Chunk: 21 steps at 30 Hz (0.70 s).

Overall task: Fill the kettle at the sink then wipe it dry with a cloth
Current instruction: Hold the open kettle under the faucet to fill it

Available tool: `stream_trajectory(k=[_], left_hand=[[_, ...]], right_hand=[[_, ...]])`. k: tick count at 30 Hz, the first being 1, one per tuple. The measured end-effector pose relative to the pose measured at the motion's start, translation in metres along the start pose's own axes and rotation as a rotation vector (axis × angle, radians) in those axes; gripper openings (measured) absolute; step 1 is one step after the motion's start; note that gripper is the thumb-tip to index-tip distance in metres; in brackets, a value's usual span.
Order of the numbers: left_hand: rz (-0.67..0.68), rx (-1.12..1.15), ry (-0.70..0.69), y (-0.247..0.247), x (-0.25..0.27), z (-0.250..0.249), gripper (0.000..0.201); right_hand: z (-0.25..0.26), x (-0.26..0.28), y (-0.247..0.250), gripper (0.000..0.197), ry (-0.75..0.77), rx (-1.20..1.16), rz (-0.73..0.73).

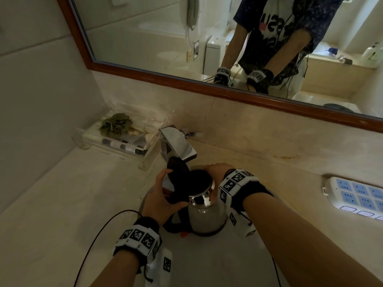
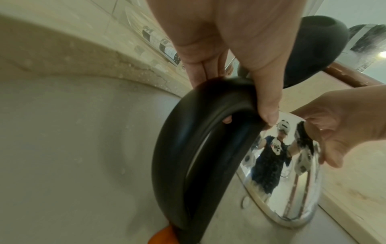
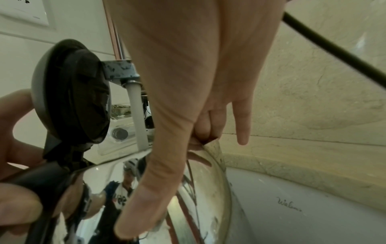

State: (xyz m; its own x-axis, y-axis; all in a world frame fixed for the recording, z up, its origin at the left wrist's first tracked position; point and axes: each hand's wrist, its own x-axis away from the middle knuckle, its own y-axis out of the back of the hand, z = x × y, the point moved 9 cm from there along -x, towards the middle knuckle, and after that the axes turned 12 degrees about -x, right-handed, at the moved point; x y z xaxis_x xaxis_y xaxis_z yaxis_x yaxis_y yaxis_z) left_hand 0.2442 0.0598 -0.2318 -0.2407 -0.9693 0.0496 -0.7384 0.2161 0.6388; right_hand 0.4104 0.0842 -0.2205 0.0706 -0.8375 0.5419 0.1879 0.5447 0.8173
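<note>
Head view: my left hand clamps the handle and my right hand grips the rim of the kettle, upright in the sink directly below the tap.

Over kettle: crowded — faucet and raised lid.
Left counter: open up to tray.
Right counter: power strip.

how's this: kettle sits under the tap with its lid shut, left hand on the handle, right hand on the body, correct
Only the lid is wrong: the right wrist view shows it flipped open. The kettle sits under the tap, left hand on the handle, right hand on the body.
</note>
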Motion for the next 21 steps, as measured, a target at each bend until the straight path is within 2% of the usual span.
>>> stream_trajectory(k=[6,21], left_hand=[[-0.006,0.012,-0.013,0.002,0.002,-0.003,0.09],[-0.002,-0.005,0.01,0.0,0.003,-0.002,0.09]], right_hand=[[0.002,0.003,0.001,0.044,-0.017,-0.01,0.019],[0.004,0.012,0.005,0.046,-0.021,-0.026,0.012]])
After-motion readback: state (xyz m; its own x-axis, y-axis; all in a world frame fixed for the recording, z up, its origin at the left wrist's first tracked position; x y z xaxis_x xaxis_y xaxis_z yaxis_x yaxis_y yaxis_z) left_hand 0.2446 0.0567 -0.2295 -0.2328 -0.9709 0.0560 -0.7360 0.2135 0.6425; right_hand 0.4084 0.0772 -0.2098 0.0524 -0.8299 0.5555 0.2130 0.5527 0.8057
